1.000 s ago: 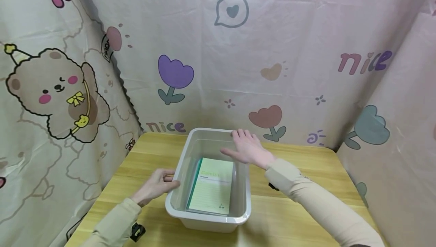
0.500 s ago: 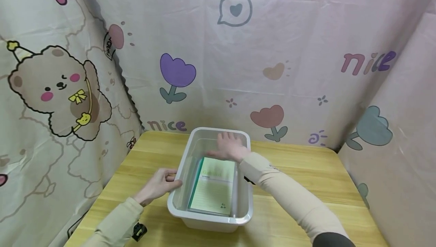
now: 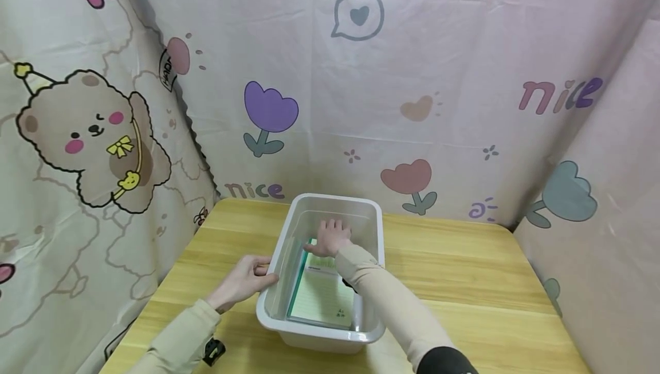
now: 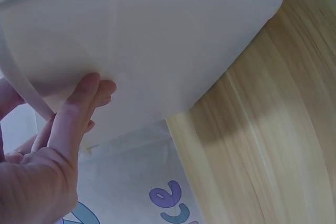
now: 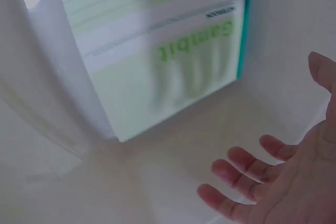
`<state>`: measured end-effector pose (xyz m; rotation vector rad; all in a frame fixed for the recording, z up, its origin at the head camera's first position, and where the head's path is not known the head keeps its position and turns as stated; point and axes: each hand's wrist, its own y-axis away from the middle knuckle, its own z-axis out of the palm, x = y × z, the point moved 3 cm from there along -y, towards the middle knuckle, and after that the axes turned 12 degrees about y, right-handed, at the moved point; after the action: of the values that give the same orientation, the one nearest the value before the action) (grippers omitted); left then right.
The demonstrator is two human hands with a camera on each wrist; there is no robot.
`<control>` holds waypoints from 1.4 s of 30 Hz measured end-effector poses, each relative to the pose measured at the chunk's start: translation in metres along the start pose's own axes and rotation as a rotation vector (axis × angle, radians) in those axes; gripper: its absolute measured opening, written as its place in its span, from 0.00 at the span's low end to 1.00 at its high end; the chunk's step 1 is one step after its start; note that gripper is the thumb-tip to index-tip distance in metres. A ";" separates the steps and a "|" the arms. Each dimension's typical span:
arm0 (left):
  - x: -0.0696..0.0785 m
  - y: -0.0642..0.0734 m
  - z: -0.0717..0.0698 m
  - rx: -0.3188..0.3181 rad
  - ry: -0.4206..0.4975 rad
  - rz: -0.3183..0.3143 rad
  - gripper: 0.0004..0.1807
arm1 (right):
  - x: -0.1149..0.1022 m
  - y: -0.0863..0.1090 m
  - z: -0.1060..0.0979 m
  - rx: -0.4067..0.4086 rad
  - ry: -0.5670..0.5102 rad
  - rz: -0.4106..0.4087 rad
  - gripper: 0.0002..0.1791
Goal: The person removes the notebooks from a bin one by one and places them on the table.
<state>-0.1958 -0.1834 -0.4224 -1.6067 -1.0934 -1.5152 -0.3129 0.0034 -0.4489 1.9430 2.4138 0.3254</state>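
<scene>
A pale grey plastic basin [image 3: 319, 344] stands on the table, with a light green notebook [image 3: 322, 294] marked "Gambit" lying inside. My left hand [image 3: 241, 279] pinches the basin's left rim. In the left wrist view, that hand's fingers [image 4: 73, 111] lie against the outer wall under the rim. Inside the basin, my right hand [image 3: 330, 239] hovers at the notebook's far end, fingers spread. Seen from the right wrist, the hand [image 5: 283, 187] holds nothing and stays apart from the notebook [image 5: 157, 66], which has a teal spine.
The wooden table [image 3: 448, 265] extends on both sides of the basin. Behind it hangs a printed cloth [image 3: 335, 93], with more cloth at the left and right sides. A black wrist device [image 3: 213, 351] sits under the left sleeve.
My right hand has moved left and down from the basin's far right rim into the basin, over the notebook's far end. The left hand keeps its hold on the rim.
</scene>
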 end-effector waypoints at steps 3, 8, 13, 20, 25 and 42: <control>0.000 0.001 -0.001 0.002 0.003 0.004 0.29 | -0.006 -0.003 0.010 -0.007 -0.021 0.006 0.49; 0.000 0.003 0.000 0.001 0.008 0.007 0.29 | -0.011 -0.006 0.026 -0.008 -0.055 0.023 0.49; 0.001 0.002 0.002 0.011 0.003 0.000 0.29 | -0.009 -0.012 0.046 -0.013 -0.091 0.048 0.49; 0.002 0.001 0.002 0.019 0.010 -0.002 0.28 | -0.009 -0.025 0.068 -0.012 -0.099 0.089 0.57; 0.001 0.004 0.003 0.018 0.017 -0.009 0.28 | -0.014 -0.027 0.080 -0.030 -0.094 0.093 0.62; 0.002 0.004 0.004 0.025 0.005 -0.001 0.27 | -0.017 -0.034 0.078 0.037 0.076 0.068 0.65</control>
<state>-0.1906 -0.1815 -0.4204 -1.5846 -1.1064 -1.5005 -0.3302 -0.0085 -0.5335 2.0693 2.4194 0.3659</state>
